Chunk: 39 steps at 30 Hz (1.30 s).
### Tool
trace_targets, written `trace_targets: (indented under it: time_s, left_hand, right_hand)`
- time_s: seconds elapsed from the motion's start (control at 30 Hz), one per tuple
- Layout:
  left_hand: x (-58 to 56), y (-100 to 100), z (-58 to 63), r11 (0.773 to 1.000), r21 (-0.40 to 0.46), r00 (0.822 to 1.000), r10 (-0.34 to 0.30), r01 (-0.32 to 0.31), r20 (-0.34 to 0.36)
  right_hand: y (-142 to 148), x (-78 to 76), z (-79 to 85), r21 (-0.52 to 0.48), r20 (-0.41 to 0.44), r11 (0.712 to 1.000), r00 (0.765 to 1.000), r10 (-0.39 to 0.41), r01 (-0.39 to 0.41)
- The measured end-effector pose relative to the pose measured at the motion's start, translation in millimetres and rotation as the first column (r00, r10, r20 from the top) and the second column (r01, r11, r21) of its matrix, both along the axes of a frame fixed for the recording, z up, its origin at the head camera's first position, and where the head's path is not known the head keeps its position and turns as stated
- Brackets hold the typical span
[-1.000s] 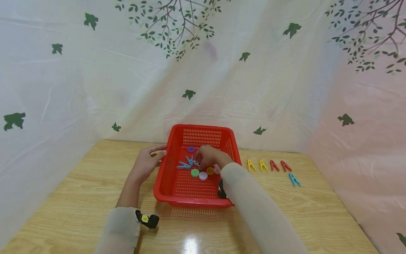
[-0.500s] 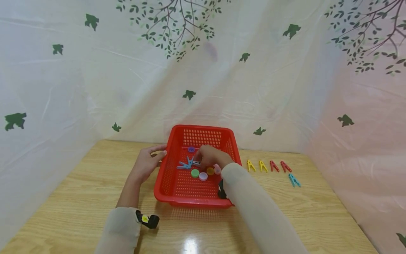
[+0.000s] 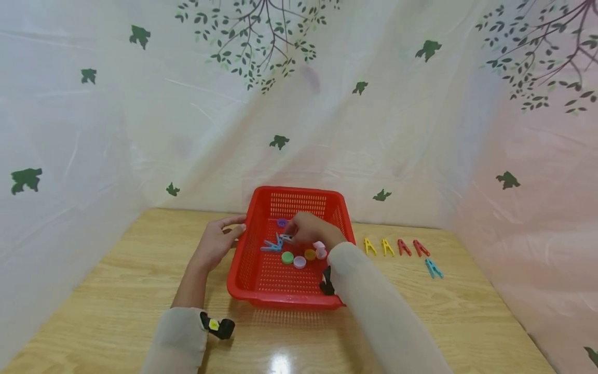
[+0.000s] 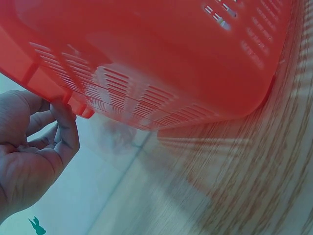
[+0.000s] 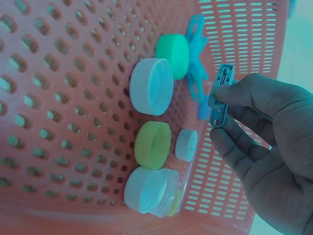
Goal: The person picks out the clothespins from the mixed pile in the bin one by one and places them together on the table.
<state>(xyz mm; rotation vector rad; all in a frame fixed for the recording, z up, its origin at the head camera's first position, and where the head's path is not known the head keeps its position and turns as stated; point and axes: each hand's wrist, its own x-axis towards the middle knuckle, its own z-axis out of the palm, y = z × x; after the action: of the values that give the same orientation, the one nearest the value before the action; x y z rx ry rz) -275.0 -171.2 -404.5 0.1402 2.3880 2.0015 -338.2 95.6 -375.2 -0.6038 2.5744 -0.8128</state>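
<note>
A red plastic basket (image 3: 286,297) stands on the wooden table. My left hand (image 3: 216,240) grips its left rim; the left wrist view shows the fingers (image 4: 66,125) curled at the rim's edge. Inside the basket, my right hand (image 3: 310,228) pinches a pale grey clothespin (image 5: 222,93) between thumb and fingers. Left of it lie blue clothespins (image 3: 272,245), overlapping one another. Bottle caps sit on the basket floor near the hand: green (image 3: 287,257), white (image 3: 299,262), orange (image 3: 310,254), pink (image 3: 320,250) and purple (image 3: 282,222).
On the table right of the basket lie yellow clothespins (image 3: 369,246), red clothespins (image 3: 404,247) and a blue clothespin (image 3: 433,268). A pale curtain (image 3: 210,130) with leaf prints hangs behind the table.
My right hand has shifted slightly up and left with the grey clothespin, which shows apart from the blue ones more plainly. The left hand keeps its place on the rim.
</note>
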Motion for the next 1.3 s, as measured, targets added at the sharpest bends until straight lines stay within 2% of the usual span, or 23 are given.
trace_targets:
  time_s: [0.3,0.6,1.0,1.3]
  left_hand:
    - [-2.1,0,-3.1,1.0,-0.016,1.0,0.002,-0.002,-0.022]
    - [-1.4,-1,-2.3,1.0,-0.007,1.0,0.0,0.0,-0.01]
    - [-5.2,0,-5.9,1.0,-0.003,1.0,0.008,-0.008,-0.019]
    - [-6.9,-1,-4.2,1.0,0.0,1.0,0.003,-0.003,-0.014]
  right_hand:
    - [-1,1.4,10.0,-0.057,-0.072,0.997,0.996,0.052,-0.057]
    - [0,0.1,20.1,-0.14,-0.081,0.987,0.995,0.061,-0.072]
    - [4,2.7,35.2,-0.107,-0.149,0.991,0.987,0.06,-0.077]
    - [10,2.9,53.1,-0.074,-0.173,0.997,0.985,0.019,-0.032]
